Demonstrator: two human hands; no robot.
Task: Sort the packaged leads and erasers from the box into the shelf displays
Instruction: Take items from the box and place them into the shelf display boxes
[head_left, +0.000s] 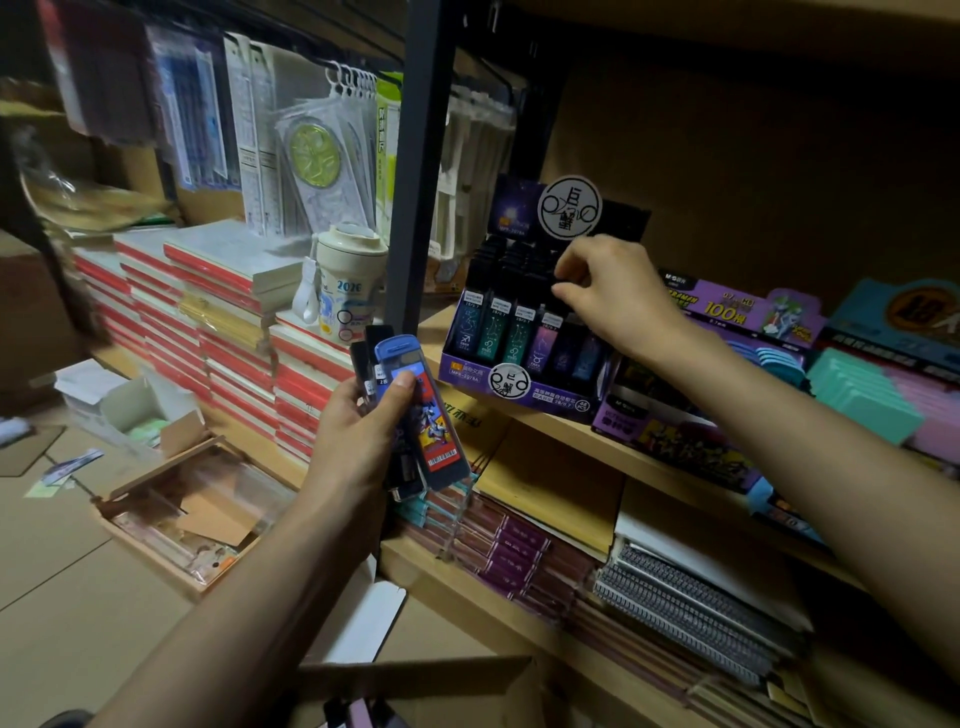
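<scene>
My left hand (363, 415) grips a fan of lead packs (415, 410) in front of the shelf: a blue-capped case with a red barcode label on top and dark cases behind it. My right hand (608, 291) reaches over the purple constellation lead display (467, 364) on the wooden shelf, fingers curled and pinching a dark lead case (566, 283) among the back rows. The front row holds several upright teal, purple and blue lead cases. At the bottom edge the open cardboard box (415, 675) shows a few dark packs inside.
Right of the display stand a purple 100-lead display (737, 312) and trays of teal and pink erasers (862, 395). Notebooks fill the lower shelf (571, 597). A black post (415, 182) divides the shelves. Left lie red-edged pads, a cup (348, 280) and an open floor box (171, 509).
</scene>
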